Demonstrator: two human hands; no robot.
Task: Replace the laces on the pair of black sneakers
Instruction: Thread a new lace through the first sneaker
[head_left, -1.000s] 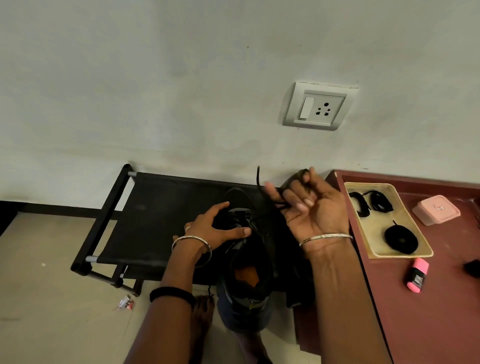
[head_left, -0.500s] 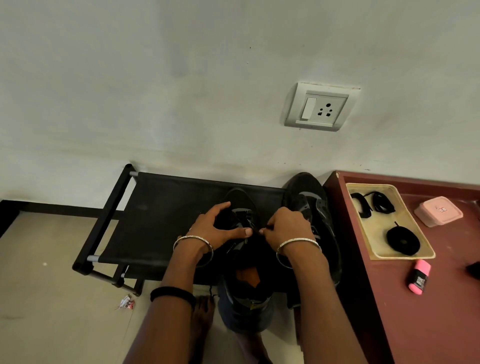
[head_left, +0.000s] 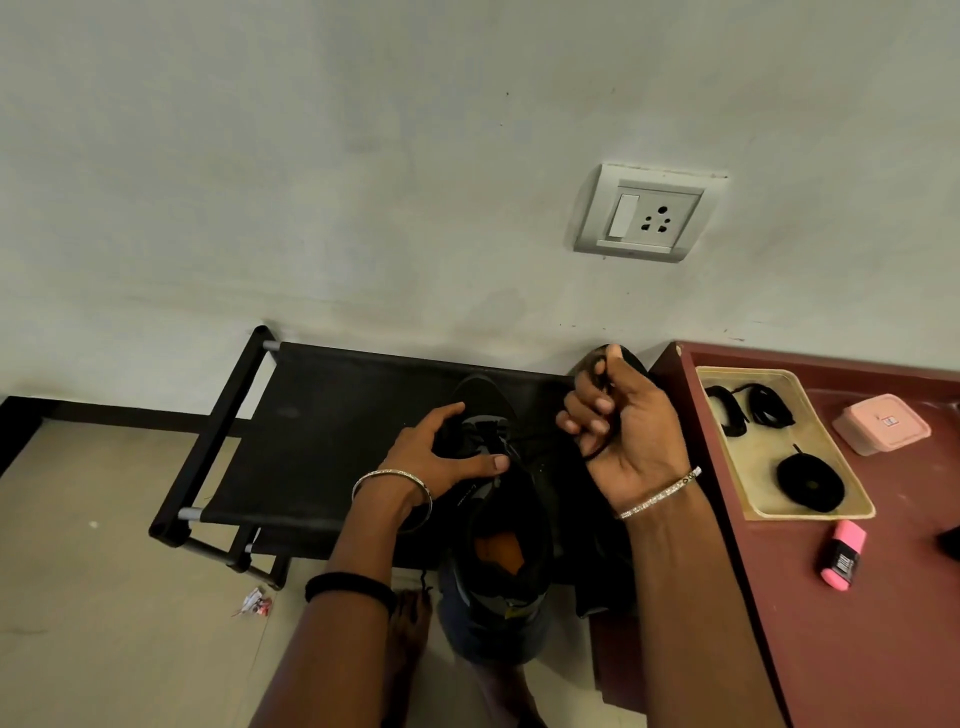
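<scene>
A black sneaker (head_left: 498, 561) with an orange insole stands on the black fabric rack (head_left: 322, 415), toe toward the wall. My left hand (head_left: 441, 457) grips its upper across the eyelets. My right hand (head_left: 623, 431) is raised palm up to the right of it, fingers closed on a black lace (head_left: 597, 452) that runs down to the sneaker. The second black sneaker (head_left: 597, 519) is mostly hidden behind my right hand and forearm. Coiled black laces (head_left: 810, 480) and more black laces (head_left: 769, 405) lie in a beige tray (head_left: 852, 512).
The tray rests on a maroon table (head_left: 857, 623) at the right, with a pink lidded box (head_left: 880, 423) and a pink highlighter (head_left: 839, 556). A wall socket (head_left: 647, 215) is above. A scrap of wrapper (head_left: 254, 603) lies on the floor. My bare foot (head_left: 410, 618) is below the rack.
My right hand had dropped to the sneaker's eyelets half a second ago; it has now lifted up and right, pulling the black lace out. My left hand stayed on the sneaker.
</scene>
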